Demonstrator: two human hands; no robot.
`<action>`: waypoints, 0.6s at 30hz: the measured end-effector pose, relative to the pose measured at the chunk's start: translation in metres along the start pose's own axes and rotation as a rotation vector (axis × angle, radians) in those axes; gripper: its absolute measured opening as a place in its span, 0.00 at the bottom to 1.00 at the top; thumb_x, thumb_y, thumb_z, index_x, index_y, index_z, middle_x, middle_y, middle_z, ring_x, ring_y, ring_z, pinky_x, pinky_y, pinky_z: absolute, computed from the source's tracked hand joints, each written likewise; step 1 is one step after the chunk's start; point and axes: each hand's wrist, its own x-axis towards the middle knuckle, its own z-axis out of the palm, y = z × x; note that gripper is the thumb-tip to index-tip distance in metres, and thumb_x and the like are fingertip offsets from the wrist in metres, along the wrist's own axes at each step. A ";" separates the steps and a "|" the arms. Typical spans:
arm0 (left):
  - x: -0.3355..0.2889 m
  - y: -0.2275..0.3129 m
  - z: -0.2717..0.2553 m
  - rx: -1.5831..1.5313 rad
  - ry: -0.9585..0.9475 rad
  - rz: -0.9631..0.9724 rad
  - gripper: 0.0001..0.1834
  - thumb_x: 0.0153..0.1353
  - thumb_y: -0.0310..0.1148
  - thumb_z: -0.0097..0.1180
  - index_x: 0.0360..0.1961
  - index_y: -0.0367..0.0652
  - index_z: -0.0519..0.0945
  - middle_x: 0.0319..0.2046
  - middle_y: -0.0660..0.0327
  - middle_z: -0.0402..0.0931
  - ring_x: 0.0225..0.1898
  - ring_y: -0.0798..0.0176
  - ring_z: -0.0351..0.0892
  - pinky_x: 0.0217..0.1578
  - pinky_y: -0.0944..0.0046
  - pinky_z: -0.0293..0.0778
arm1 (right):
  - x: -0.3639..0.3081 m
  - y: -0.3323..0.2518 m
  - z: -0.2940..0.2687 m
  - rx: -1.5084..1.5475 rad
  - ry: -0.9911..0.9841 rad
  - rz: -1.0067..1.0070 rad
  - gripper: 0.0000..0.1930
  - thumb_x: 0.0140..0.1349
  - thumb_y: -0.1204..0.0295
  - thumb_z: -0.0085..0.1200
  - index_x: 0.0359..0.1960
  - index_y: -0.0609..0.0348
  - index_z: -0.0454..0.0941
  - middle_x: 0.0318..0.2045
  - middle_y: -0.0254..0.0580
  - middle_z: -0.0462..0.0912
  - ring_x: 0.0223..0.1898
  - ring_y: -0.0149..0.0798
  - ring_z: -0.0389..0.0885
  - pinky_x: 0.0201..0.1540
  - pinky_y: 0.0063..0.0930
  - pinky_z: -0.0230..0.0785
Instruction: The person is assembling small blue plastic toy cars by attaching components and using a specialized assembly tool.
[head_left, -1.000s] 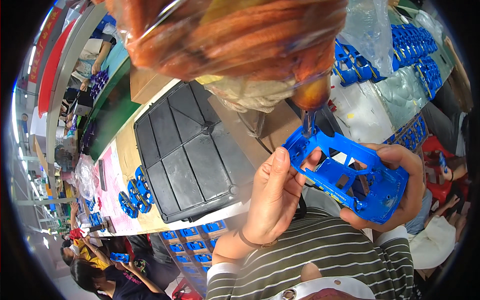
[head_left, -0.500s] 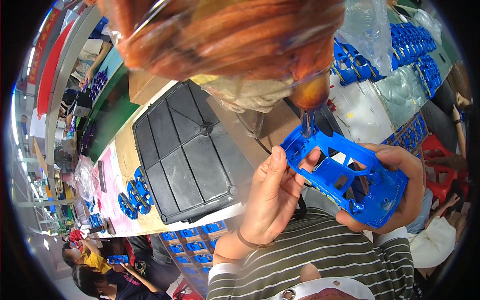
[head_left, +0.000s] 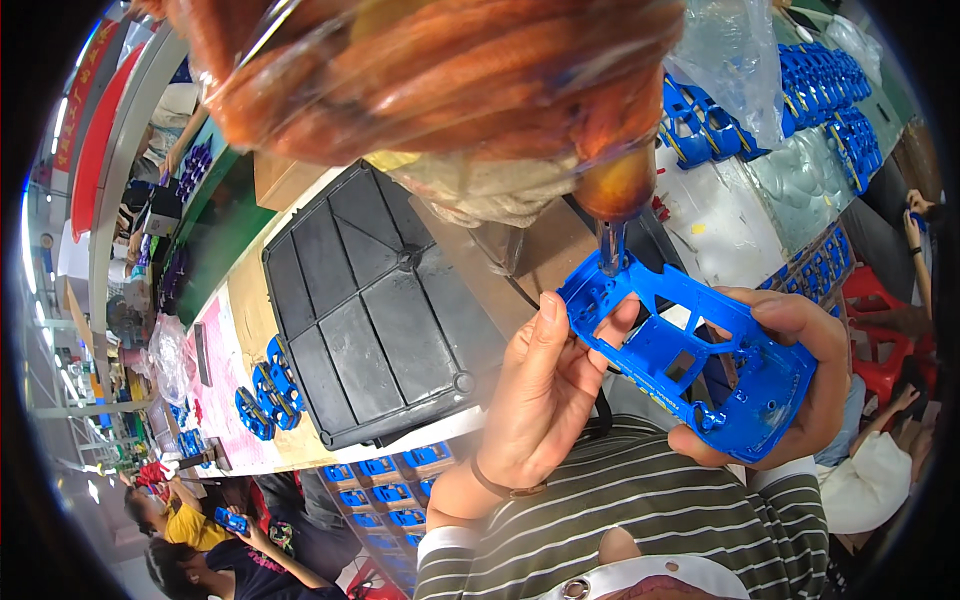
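The bench lies partly hidden behind an orange bundle and blue shell.

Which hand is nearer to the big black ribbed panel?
Left. The left hand is near the right edge of the black panel; the right hand is farther right, around the right end of the blue shell.

One blue car shell, one black ribbed lid, three blue shells beside it, one wristband
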 end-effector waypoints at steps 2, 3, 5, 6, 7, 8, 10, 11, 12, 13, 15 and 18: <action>0.001 0.000 0.000 -0.014 0.012 -0.011 0.27 0.66 0.50 0.44 0.50 0.35 0.72 0.48 0.56 0.76 0.53 0.63 0.72 0.58 0.62 0.66 | 0.000 0.000 0.000 -0.003 0.005 -0.004 0.46 0.37 0.63 0.76 0.51 0.70 0.55 0.44 0.72 0.74 0.42 0.49 0.81 0.43 0.33 0.76; 0.001 0.000 0.000 -0.021 0.018 -0.015 0.27 0.66 0.50 0.44 0.50 0.35 0.72 0.48 0.56 0.76 0.53 0.63 0.72 0.58 0.62 0.66 | 0.000 0.000 0.000 -0.002 0.004 -0.005 0.46 0.37 0.63 0.76 0.51 0.70 0.55 0.44 0.72 0.74 0.42 0.49 0.81 0.43 0.33 0.76; 0.001 0.000 0.000 -0.015 0.010 -0.009 0.27 0.66 0.50 0.44 0.50 0.35 0.72 0.48 0.56 0.76 0.53 0.63 0.72 0.58 0.62 0.66 | 0.001 0.001 0.000 0.007 -0.001 -0.009 0.46 0.37 0.63 0.76 0.51 0.70 0.55 0.44 0.72 0.74 0.42 0.49 0.81 0.43 0.33 0.76; 0.001 0.000 0.000 -0.010 0.006 -0.006 0.27 0.66 0.50 0.44 0.50 0.35 0.72 0.48 0.56 0.76 0.53 0.63 0.72 0.58 0.62 0.66 | 0.001 0.001 0.000 0.011 0.002 -0.009 0.46 0.37 0.62 0.76 0.51 0.70 0.55 0.44 0.72 0.74 0.42 0.49 0.81 0.43 0.33 0.76; 0.001 0.000 0.000 -0.008 0.004 0.001 0.26 0.66 0.50 0.44 0.50 0.35 0.72 0.48 0.56 0.76 0.53 0.63 0.72 0.58 0.62 0.66 | 0.001 0.001 0.001 0.015 0.005 -0.009 0.46 0.37 0.62 0.76 0.51 0.71 0.55 0.44 0.73 0.74 0.42 0.49 0.81 0.43 0.33 0.76; 0.000 0.000 0.001 -0.007 0.001 0.008 0.26 0.66 0.50 0.44 0.51 0.35 0.72 0.48 0.56 0.76 0.53 0.64 0.73 0.58 0.62 0.66 | 0.000 0.001 0.002 0.015 0.013 -0.008 0.46 0.37 0.62 0.76 0.51 0.71 0.55 0.44 0.73 0.74 0.42 0.49 0.81 0.43 0.33 0.76; -0.001 0.000 0.001 -0.010 -0.005 0.015 0.26 0.66 0.49 0.44 0.51 0.35 0.72 0.48 0.56 0.76 0.52 0.64 0.73 0.58 0.62 0.66 | 0.000 0.001 0.002 0.017 0.010 -0.009 0.46 0.37 0.62 0.76 0.51 0.71 0.55 0.44 0.73 0.74 0.42 0.49 0.81 0.43 0.33 0.76; -0.001 0.000 0.001 -0.013 -0.007 0.016 0.26 0.67 0.49 0.44 0.51 0.35 0.72 0.48 0.56 0.76 0.52 0.64 0.73 0.58 0.62 0.66 | 0.000 0.000 0.001 0.021 0.002 -0.012 0.46 0.37 0.62 0.76 0.50 0.71 0.55 0.44 0.73 0.74 0.42 0.49 0.81 0.43 0.33 0.76; 0.000 0.000 0.001 -0.016 -0.009 0.012 0.26 0.67 0.49 0.44 0.50 0.35 0.72 0.47 0.56 0.76 0.52 0.64 0.73 0.58 0.62 0.66 | 0.001 0.000 0.000 0.021 0.006 -0.013 0.46 0.37 0.62 0.76 0.50 0.71 0.55 0.44 0.73 0.73 0.42 0.49 0.81 0.43 0.33 0.76; 0.001 0.001 0.001 -0.021 -0.003 0.001 0.26 0.67 0.49 0.44 0.50 0.35 0.72 0.47 0.55 0.76 0.52 0.64 0.73 0.57 0.62 0.66 | 0.002 0.001 0.000 0.021 0.010 -0.015 0.46 0.36 0.62 0.76 0.50 0.71 0.55 0.44 0.73 0.73 0.42 0.49 0.81 0.43 0.34 0.76; 0.001 0.001 0.000 -0.032 0.009 -0.016 0.26 0.67 0.49 0.44 0.50 0.35 0.72 0.47 0.55 0.76 0.52 0.64 0.73 0.57 0.62 0.66 | 0.001 0.002 0.002 0.023 0.025 -0.021 0.46 0.36 0.62 0.76 0.51 0.70 0.55 0.44 0.72 0.73 0.42 0.49 0.80 0.43 0.34 0.76; 0.001 0.000 -0.002 -0.041 0.007 -0.023 0.26 0.66 0.49 0.44 0.50 0.35 0.73 0.47 0.55 0.76 0.52 0.64 0.73 0.57 0.62 0.67 | 0.001 0.001 0.001 0.039 0.007 -0.018 0.47 0.36 0.62 0.77 0.51 0.70 0.55 0.44 0.72 0.73 0.43 0.49 0.80 0.44 0.34 0.76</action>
